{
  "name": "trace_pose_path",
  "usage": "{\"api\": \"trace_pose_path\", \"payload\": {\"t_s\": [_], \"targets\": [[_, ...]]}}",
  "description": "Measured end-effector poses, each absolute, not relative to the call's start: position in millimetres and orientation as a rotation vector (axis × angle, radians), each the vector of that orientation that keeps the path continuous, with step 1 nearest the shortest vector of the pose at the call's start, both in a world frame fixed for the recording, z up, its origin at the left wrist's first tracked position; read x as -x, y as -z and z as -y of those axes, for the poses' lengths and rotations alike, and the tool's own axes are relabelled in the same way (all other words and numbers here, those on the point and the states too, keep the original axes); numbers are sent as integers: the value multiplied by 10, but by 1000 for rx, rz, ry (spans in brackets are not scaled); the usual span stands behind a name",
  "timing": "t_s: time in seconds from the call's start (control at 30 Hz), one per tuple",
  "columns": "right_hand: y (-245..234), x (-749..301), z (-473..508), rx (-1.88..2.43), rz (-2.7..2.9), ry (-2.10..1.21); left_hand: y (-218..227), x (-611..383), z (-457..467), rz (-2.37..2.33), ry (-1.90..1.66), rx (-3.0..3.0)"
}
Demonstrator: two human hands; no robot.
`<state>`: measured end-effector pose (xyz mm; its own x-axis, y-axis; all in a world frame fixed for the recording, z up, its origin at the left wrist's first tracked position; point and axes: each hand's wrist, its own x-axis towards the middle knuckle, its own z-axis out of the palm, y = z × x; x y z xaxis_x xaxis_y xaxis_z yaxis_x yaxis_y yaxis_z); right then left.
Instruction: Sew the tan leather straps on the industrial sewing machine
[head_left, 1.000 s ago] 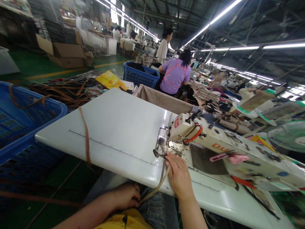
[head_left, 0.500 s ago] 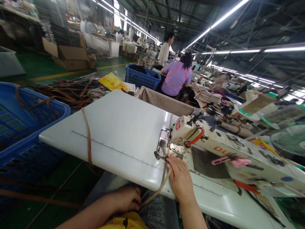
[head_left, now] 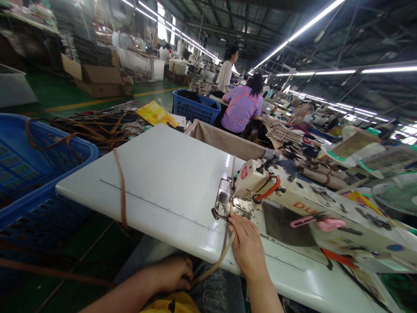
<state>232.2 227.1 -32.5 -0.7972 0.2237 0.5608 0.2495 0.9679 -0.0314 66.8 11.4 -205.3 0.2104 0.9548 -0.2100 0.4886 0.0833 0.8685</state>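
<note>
A narrow tan strap [head_left: 219,263] runs up from my lap, over the table's front edge, to the sewing machine [head_left: 302,202]. My right hand [head_left: 248,243] rests on the white table [head_left: 163,161] just in front of the metal needle plate [head_left: 223,198]. Its fingertips pinch the strap and press it to the surface. Below the table edge, over my jeans, my left hand [head_left: 177,273] is closed around the lower length of the same strap. The strap's far end comes out behind the machine head. Part of the strap under my right fingers is hidden.
A brown strap [head_left: 123,191] hangs across the table's left side. Beside it stands a blue basket [head_left: 48,191]; a heap of brown straps [head_left: 107,121] lies beyond. A fabric-lined bin [head_left: 224,140] adjoins the far edge. A co-worker in purple [head_left: 243,106] sits ahead.
The whole view has shifted very slightly. Both hands keep nearly the same places on the strap, and no clear movement of the strap shows.
</note>
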Motion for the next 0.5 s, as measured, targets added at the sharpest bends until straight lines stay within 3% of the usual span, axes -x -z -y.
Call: {"api": "trace_pose_path", "payload": {"t_s": [0.5], "targets": [[294, -2316, -2271, 305, 2498, 147, 2037, -652, -145, -1359, -638, -1613]]}}
